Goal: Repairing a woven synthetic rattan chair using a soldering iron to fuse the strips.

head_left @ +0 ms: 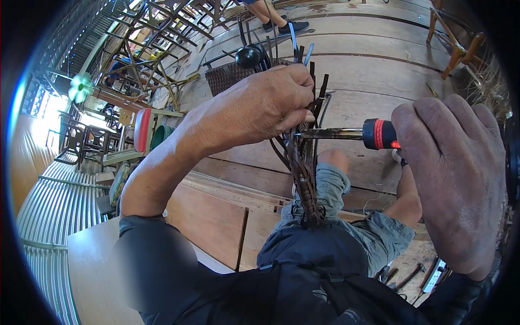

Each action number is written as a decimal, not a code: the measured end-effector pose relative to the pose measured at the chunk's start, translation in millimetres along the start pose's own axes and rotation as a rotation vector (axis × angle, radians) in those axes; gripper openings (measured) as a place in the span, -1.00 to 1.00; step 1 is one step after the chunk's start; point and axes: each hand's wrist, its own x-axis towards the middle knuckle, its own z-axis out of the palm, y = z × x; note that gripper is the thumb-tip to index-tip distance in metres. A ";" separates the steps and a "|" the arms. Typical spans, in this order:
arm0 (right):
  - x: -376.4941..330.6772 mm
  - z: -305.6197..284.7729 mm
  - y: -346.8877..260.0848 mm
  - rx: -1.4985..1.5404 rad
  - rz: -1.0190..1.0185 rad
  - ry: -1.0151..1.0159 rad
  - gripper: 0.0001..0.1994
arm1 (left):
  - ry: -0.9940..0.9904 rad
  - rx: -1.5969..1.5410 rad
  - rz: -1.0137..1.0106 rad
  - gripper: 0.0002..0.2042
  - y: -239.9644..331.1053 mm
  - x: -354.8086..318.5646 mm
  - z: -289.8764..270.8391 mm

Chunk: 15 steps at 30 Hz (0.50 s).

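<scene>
we have the woven brown piece [305,187] standing in front of us, over our grey-green shorts [382,238], its upper end at the left hand [281,102]; the left grip is pinching the brown strips there, thumb against curled fingers, though the exact strands are hidden; the right hand [455,170] has its fingers wrapped around the black and red handle of a long-shafted tool [346,133]; the metal shaft points left, its tip at the strips just below our left thumb; we cannot tell whether it passes between them; beyond the left hand we see a flat woven panel [221,81] near a shiny black ball [247,57]; farther off, a person's dark shoes [293,27] rest on the plank floor [379,81]
</scene>
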 end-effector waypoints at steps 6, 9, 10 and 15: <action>9.7 6.2 -3.9 0.094 -0.071 0.132 -0.55 | -0.003 -0.012 -0.033 -0.77 -5.3 -11.7 2.1; 10.5 4.1 -1.5 0.124 -0.096 0.189 -0.54 | -0.011 -0.019 -0.038 -0.77 -4.1 -10.1 0.0; 10.8 3.9 -1.1 0.133 -0.104 0.208 -0.53 | -0.023 -0.028 -0.043 -0.77 -4.1 -9.7 -0.2; 14.9 -4.8 -4.7 0.158 -0.088 0.187 -0.56 | -0.041 -0.018 -0.052 -0.76 -5.1 -10.8 0.2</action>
